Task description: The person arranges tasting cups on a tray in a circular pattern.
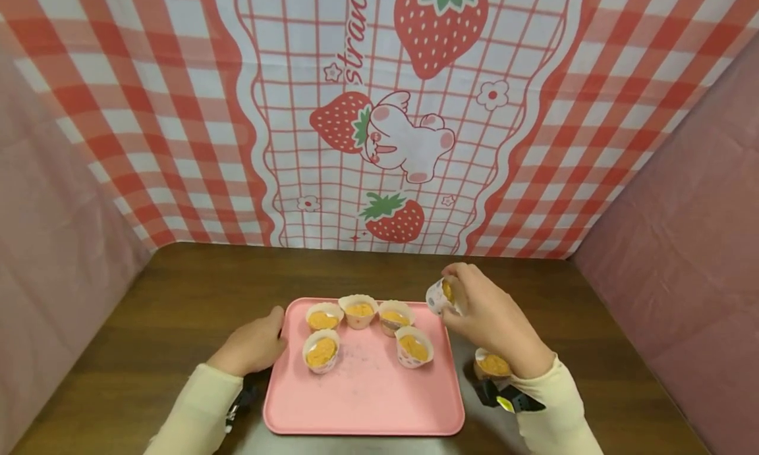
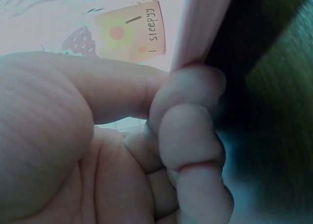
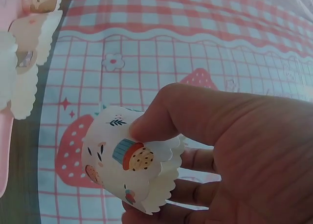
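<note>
My right hand (image 1: 483, 310) pinches a cupcake (image 1: 439, 297) in a printed paper cup, raised near the far right corner of a pink tray (image 1: 362, 402). The cup is tipped on its side. In the right wrist view, the thumb presses the wall of this scalloped cup (image 3: 132, 155), and the other fingers are partly behind it. At the tray's left edge, my left hand (image 1: 255, 342) grips the rim; its wrist view shows the thumb and bent fingers around the tray's edge (image 2: 200, 31). Several cupcakes in paper cups, such as one (image 1: 321, 351) at the left, stand in an arch on the tray.
Another cupcake (image 1: 492, 364) stands on the brown wooden table (image 1: 196, 290), right of the tray and partly hidden by my right wrist. Behind the table hangs a red-and-white strawberry cloth (image 1: 409, 139). Pink cloth (image 1: 670, 178) closes off both sides.
</note>
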`<state>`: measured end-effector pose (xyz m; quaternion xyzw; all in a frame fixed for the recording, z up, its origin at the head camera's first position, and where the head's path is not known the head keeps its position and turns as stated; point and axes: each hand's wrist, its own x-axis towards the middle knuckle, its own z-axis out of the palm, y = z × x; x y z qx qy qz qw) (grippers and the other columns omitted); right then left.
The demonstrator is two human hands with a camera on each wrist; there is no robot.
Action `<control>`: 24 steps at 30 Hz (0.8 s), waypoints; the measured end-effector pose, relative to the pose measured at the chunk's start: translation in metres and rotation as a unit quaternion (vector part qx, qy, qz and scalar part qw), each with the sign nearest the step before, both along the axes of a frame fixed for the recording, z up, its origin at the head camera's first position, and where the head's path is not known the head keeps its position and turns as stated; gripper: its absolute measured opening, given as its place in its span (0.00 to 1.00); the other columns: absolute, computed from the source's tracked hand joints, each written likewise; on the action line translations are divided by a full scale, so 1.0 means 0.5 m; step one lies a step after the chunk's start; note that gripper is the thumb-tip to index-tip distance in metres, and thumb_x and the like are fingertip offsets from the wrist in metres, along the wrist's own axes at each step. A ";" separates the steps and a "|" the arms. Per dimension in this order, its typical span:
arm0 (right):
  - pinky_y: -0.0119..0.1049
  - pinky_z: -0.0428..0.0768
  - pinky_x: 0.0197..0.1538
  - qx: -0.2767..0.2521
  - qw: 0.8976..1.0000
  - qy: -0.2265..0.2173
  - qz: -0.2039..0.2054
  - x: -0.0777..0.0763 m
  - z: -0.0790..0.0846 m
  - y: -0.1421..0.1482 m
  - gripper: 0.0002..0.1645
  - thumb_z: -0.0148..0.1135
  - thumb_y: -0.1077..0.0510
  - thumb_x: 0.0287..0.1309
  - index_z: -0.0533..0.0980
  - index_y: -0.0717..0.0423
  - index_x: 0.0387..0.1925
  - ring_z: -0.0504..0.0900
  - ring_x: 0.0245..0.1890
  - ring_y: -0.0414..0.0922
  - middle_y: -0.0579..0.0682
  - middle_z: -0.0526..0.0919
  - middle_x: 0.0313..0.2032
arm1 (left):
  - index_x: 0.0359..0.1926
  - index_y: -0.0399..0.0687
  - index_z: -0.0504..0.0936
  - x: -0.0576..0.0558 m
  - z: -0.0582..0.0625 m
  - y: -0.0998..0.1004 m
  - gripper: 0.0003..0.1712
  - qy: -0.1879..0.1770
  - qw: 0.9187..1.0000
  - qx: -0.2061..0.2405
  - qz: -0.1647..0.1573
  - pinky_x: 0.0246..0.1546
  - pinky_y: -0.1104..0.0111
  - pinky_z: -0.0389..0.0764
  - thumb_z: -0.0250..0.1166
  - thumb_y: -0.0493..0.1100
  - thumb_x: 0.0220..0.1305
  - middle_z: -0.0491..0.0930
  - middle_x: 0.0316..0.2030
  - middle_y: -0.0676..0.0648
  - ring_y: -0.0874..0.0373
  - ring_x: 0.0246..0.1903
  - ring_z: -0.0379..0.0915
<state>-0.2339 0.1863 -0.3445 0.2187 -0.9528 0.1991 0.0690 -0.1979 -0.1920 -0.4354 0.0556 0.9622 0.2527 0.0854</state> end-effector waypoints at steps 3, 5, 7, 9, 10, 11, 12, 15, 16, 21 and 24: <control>0.50 0.80 0.51 -0.005 1.000 0.006 0.015 0.004 0.001 -0.007 0.33 0.72 0.59 0.53 0.71 0.60 0.61 0.80 0.47 0.49 0.55 0.79 0.54 | 0.49 0.35 0.72 0.002 0.003 -0.001 0.14 0.010 1.000 -0.004 -0.001 0.39 0.45 0.79 0.62 0.38 0.66 0.83 0.40 0.36 0.42 0.37 0.82; 0.50 0.80 0.51 -0.006 1.000 0.014 0.019 0.007 0.001 -0.008 0.32 0.71 0.60 0.53 0.72 0.61 0.60 0.80 0.46 0.49 0.55 0.79 0.52 | 0.48 0.36 0.72 0.002 0.003 -0.001 0.14 0.013 1.000 -0.005 -0.001 0.39 0.45 0.79 0.62 0.38 0.66 0.83 0.39 0.36 0.42 0.37 0.82; 0.50 0.80 0.50 -0.008 1.000 0.015 0.020 0.011 0.002 -0.009 0.32 0.72 0.60 0.53 0.72 0.60 0.59 0.80 0.45 0.49 0.55 0.79 0.52 | 0.48 0.36 0.72 0.003 0.001 -0.001 0.13 0.014 1.000 -0.005 -0.001 0.39 0.45 0.79 0.62 0.38 0.67 0.83 0.39 0.36 0.42 0.37 0.82; 0.49 0.80 0.49 -0.008 1.000 0.017 0.020 0.013 0.002 -0.009 0.31 0.71 0.61 0.53 0.73 0.60 0.58 0.80 0.45 0.48 0.54 0.79 0.52 | 0.49 0.35 0.72 0.003 0.000 -0.001 0.14 0.010 1.000 -0.004 -0.001 0.40 0.46 0.79 0.62 0.38 0.67 0.83 0.40 0.36 0.43 0.37 0.82; 0.49 0.79 0.49 -0.007 1.000 0.017 0.020 0.014 0.000 -0.009 0.31 0.71 0.60 0.53 0.73 0.60 0.58 0.80 0.45 0.48 0.54 0.79 0.52 | 0.50 0.35 0.72 0.004 -0.002 -0.001 0.15 0.007 1.000 -0.004 -0.001 0.40 0.46 0.79 0.62 0.39 0.67 0.83 0.40 0.37 0.44 0.37 0.82; 0.50 0.79 0.50 -0.006 1.000 0.016 0.020 0.015 -0.001 -0.008 0.31 0.71 0.60 0.53 0.73 0.59 0.58 0.80 0.46 0.48 0.54 0.79 0.52 | 0.50 0.35 0.72 0.004 -0.004 0.000 0.15 0.003 1.000 -0.004 0.000 0.40 0.47 0.79 0.62 0.39 0.67 0.83 0.40 0.37 0.44 0.37 0.82; 0.50 0.80 0.50 -0.006 1.000 0.015 0.019 0.015 -0.002 -0.007 0.31 0.71 0.60 0.53 0.73 0.59 0.59 0.81 0.46 0.48 0.54 0.79 0.52 | 0.51 0.34 0.72 0.004 -0.005 0.000 0.16 0.001 1.000 -0.004 -0.001 0.40 0.47 0.79 0.62 0.39 0.67 0.83 0.41 0.37 0.45 0.37 0.82; 0.50 0.80 0.50 0.001 1.000 0.010 0.015 0.018 -0.003 -0.006 0.32 0.71 0.59 0.53 0.72 0.58 0.59 0.81 0.48 0.48 0.53 0.79 0.53 | 0.52 0.34 0.72 0.003 -0.009 0.001 0.16 -0.004 1.000 -0.003 -0.002 0.39 0.48 0.79 0.62 0.39 0.68 0.83 0.41 0.37 0.46 0.37 0.82; 0.50 0.80 0.50 0.004 1.000 0.008 0.012 0.019 -0.003 -0.006 0.32 0.71 0.58 0.53 0.72 0.58 0.59 0.81 0.48 0.48 0.52 0.79 0.53 | 0.52 0.34 0.72 0.003 -0.009 0.001 0.16 -0.005 1.000 -0.001 -0.003 0.39 0.48 0.79 0.62 0.39 0.68 0.83 0.41 0.37 0.46 0.37 0.82; 0.48 0.81 0.46 0.012 1.000 0.003 0.009 0.020 0.000 -0.008 0.32 0.71 0.57 0.53 0.72 0.55 0.59 0.80 0.45 0.45 0.50 0.79 0.52 | 0.51 0.35 0.72 0.001 -0.007 0.000 0.15 -0.001 1.000 -0.002 -0.003 0.39 0.48 0.79 0.61 0.39 0.68 0.82 0.41 0.37 0.46 0.38 0.81; 0.46 0.80 0.43 0.013 1.000 -0.002 0.012 0.020 0.003 -0.012 0.32 0.72 0.57 0.52 0.72 0.55 0.59 0.79 0.42 0.44 0.50 0.79 0.51 | 0.50 0.34 0.72 0.000 -0.005 0.001 0.15 0.008 1.000 -0.008 -0.006 0.40 0.47 0.79 0.61 0.39 0.68 0.83 0.41 0.36 0.45 0.38 0.82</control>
